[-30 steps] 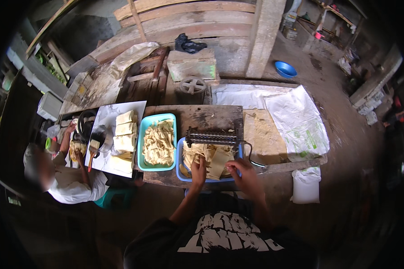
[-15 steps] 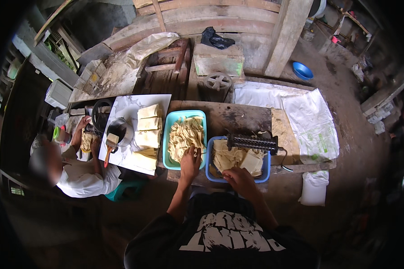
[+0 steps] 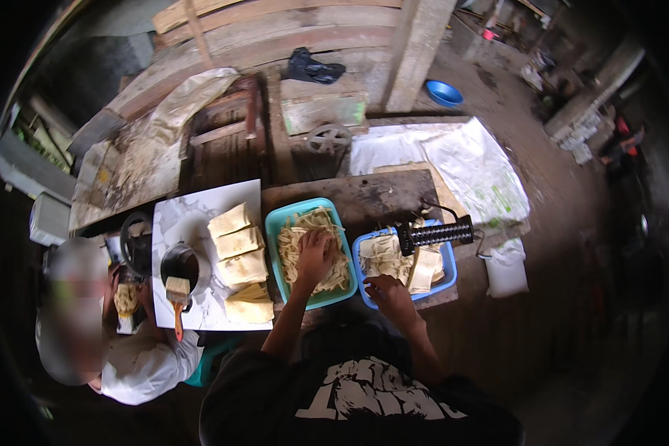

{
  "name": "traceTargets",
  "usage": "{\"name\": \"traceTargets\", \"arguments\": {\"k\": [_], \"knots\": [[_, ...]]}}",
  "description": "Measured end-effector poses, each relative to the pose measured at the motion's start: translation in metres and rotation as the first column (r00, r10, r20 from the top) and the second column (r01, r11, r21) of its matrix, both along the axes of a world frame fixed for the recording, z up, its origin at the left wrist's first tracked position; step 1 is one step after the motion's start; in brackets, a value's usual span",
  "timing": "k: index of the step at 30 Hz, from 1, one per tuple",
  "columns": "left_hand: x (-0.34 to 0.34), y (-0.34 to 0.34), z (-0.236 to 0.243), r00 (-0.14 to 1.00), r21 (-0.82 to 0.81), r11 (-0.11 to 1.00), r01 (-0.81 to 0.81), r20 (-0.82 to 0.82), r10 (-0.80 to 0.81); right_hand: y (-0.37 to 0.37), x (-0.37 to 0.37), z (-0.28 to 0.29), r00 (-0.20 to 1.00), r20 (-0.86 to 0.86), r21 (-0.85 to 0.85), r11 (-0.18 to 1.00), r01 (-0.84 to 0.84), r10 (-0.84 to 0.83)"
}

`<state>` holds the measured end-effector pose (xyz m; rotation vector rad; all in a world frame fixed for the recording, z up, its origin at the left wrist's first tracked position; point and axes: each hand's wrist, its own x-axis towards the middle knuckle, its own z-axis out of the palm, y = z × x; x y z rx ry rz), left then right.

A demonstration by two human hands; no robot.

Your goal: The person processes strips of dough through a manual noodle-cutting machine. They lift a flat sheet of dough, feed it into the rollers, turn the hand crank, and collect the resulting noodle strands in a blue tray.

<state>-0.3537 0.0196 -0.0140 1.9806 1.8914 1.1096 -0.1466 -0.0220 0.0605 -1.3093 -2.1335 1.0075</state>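
My left hand (image 3: 317, 255) lies on a heap of pale dough strips (image 3: 334, 276) in a turquoise tray (image 3: 274, 260). Its fingers are stretched out over the strips. Beside the near left side of a blue tray (image 3: 450, 276) is my right hand (image 3: 392, 299), fingers loosely bent and apart, with nothing visible in them. Inside that tray are more dough strips (image 3: 383, 256) and a stack of flat dough sheets (image 3: 424, 269). A black ribbed roller device (image 3: 437, 235) with a thin crank lies across its far side.
To the left, folded dough sheets (image 3: 239, 244) lie on a white marbled board (image 3: 177, 215) with a metal pot (image 3: 182, 266) and a brush (image 3: 178, 291). A seated person (image 3: 145, 372) works beside it. White sacking (image 3: 472, 167) covers the table's far right.
My view has swung, shifting the scene. My left hand has moved farther onto the strips, its fingers now stretched over them. My right hand stays by the blue tray's near side.
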Motion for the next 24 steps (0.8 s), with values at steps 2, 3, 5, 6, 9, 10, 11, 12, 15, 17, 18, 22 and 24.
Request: {"name": "traceTargets", "arguments": {"k": [2,3,5,6,9,10,11,12,15,17,18,22,24], "knots": [[0.009,-0.003,0.0,0.999,0.063,0.998,0.029,0.024,-0.03,0.003,0.006,-0.011,0.995,-0.005,0.056,0.994,0.096,-0.096],[0.017,-0.007,0.002,0.998,0.053,0.997,0.053,0.036,-0.055,0.002,0.013,-0.015,0.988,-0.023,0.115,0.981,0.156,-0.154],[0.035,-0.013,0.011,0.983,0.109,0.992,0.068,0.162,-0.085,0.004,0.03,-0.016,0.971,0.021,0.075,0.969,0.237,-0.239],[0.047,-0.017,0.012,0.966,0.07,0.987,0.146,0.206,-0.157,0.006,0.044,-0.028,0.951,0.103,0.159,0.949,0.274,-0.292],[0.08,-0.028,0.012,0.888,-0.04,0.934,0.356,0.327,-0.324,0.021,0.08,-0.052,0.883,0.204,0.258,0.894,0.367,-0.422],[0.093,-0.027,0.012,0.888,-0.036,0.933,0.357,0.323,-0.327,0.029,0.09,-0.051,0.867,0.225,0.285,0.88,0.379,-0.446],[0.107,-0.027,0.013,0.879,-0.029,0.915,0.404,0.29,-0.379,0.035,0.101,-0.051,0.86,0.245,0.28,0.882,0.379,-0.447],[0.122,-0.027,0.013,0.867,-0.023,0.894,0.448,0.256,-0.428,0.042,0.112,-0.05,0.854,0.266,0.274,0.885,0.377,-0.446],[0.169,-0.02,0.026,0.873,-0.064,0.896,0.439,0.267,-0.408,0.059,0.145,-0.055,0.836,0.373,0.295,0.905,0.305,-0.403],[0.199,-0.017,0.034,0.889,-0.063,0.91,0.41,0.25,-0.384,0.065,0.168,-0.06,0.835,0.409,0.308,0.917,0.254,-0.368],[0.213,-0.015,0.037,0.901,-0.045,0.921,0.386,0.23,-0.366,0.067,0.178,-0.062,0.829,0.429,0.321,0.918,0.233,-0.36],[0.264,-0.016,0.04,0.925,-0.092,0.947,0.309,0.261,-0.277,0.075,0.22,-0.06,0.871,0.372,0.324,0.924,0.203,-0.321],[0.29,-0.021,0.031,0.944,-0.083,0.967,0.241,0.25,-0.214,0.08,0.24,-0.061,0.895,0.33,0.314,0.929,0.194,-0.299]]}}
